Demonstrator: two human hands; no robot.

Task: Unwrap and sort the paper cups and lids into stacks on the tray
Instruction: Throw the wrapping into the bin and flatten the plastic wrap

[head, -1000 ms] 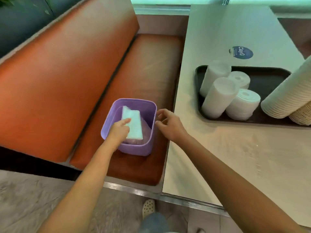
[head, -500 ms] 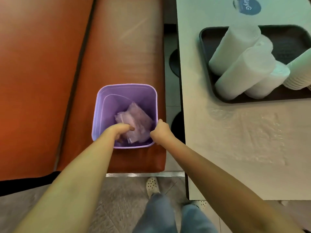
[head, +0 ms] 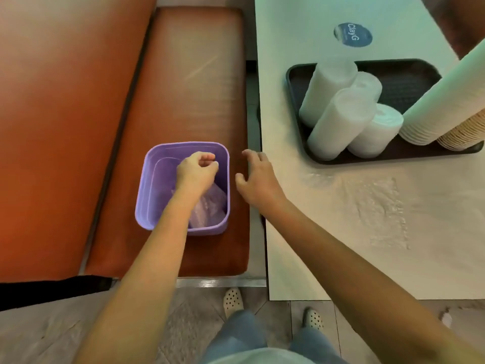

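Note:
A dark tray (head: 420, 74) on the pale table holds several stacks of white lids (head: 338, 119), a tall leaning stack of white paper cups (head: 441, 101) and a stack of brown cups (head: 464, 132) at its right end. A purple bin (head: 152, 185) stands on the orange bench seat with crumpled clear plastic wrap (head: 210, 206) inside. My left hand (head: 196, 172) hovers over the bin, fingers curled shut, nothing visible in them. My right hand (head: 254, 177) is beside the bin's right rim, fingers apart and empty.
The orange bench back (head: 65, 114) fills the left. The table (head: 341, 219) has a blue round sticker (head: 353, 34) behind the tray and a glossy wrinkled patch in front of it. My feet and legs show on the floor below.
My left hand has risen out of the bin, leaving the plastic wrap inside. My right hand has let go of the bin's rim and opened. The white folded piece seen earlier is gone.

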